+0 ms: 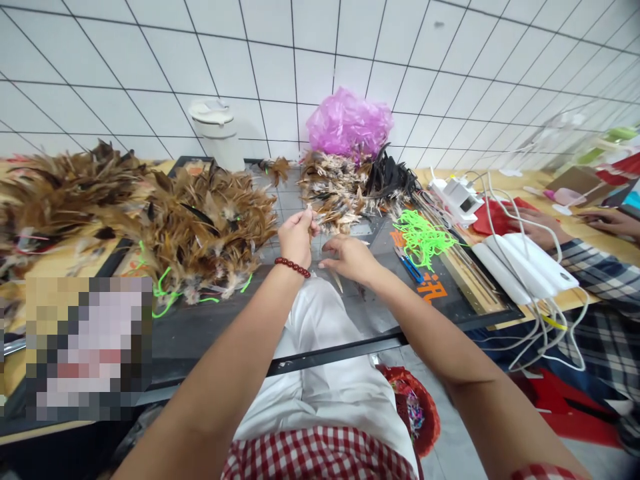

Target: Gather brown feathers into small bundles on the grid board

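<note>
My left hand (297, 237), with a dark red bead bracelet (293, 267) at its wrist, is closed in a pinch over the dark board. What its fingers hold is too small to make out. Just to its right, my right hand (353, 260) has thumb and fingers apart, low over the board, with nothing visible between them. A thin pale feather (337, 280) lies below its fingertips. Beyond both hands is a pile of pale and brown feathers (333, 190), with black feathers (393, 177) at its right. A large heap of brown feathers (205, 227) lies left of my left hand.
Green cords (425, 237) and a blue cutter (409, 265) lie to the right, near a white power strip (525, 267) with cables. A lidded white cup (220, 137) and a purple plastic bag (350, 123) stand by the tiled wall. A co-worker's hand (537, 228) is at far right.
</note>
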The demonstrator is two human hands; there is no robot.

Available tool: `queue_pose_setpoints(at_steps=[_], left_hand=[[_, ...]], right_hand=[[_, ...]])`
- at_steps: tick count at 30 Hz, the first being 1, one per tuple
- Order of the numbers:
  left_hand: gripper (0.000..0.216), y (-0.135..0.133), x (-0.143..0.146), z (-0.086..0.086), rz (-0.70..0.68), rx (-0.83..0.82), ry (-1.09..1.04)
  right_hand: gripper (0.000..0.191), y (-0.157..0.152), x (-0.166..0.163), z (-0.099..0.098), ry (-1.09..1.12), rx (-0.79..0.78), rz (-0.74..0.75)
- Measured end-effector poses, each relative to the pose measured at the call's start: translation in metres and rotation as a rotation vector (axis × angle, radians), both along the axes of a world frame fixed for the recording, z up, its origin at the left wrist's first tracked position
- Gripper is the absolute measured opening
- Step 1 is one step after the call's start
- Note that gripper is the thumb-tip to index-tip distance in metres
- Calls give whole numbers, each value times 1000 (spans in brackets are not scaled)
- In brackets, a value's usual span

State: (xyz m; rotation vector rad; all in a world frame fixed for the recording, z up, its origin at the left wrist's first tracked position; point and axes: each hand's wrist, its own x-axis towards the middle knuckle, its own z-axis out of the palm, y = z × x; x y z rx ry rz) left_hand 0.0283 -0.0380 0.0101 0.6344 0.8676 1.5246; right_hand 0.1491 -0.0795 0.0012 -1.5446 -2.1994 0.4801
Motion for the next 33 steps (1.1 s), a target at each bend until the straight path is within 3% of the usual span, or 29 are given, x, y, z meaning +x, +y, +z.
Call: queue_pose_setpoints(at_steps=[4, 8, 10, 14, 17, 25, 33], left_hand=[[16, -1, 2, -2, -9, -8, 7], [14, -1, 3, -5, -41, -12, 9], [13, -1, 4, -7, -83, -15, 3], [16, -5, 9, -9, -190, -13, 59], [18, -11, 13, -8, -263, -18, 86], [21, -20, 19, -4, -371, -47, 60], [16, -19, 20, -6, -354, -24, 107]], right_hand=[[7, 0, -7, 3, -33, -140, 13], [7, -4, -3, 12, -94, -58, 58], [8, -3, 4, 16, 90, -2, 27], [20, 6, 20, 19, 720, -72, -29], [32, 11, 24, 17, 947, -62, -69], [37, 13, 11, 5, 1027, -43, -149], [39, 15, 17, 6, 1046, -28, -170]])
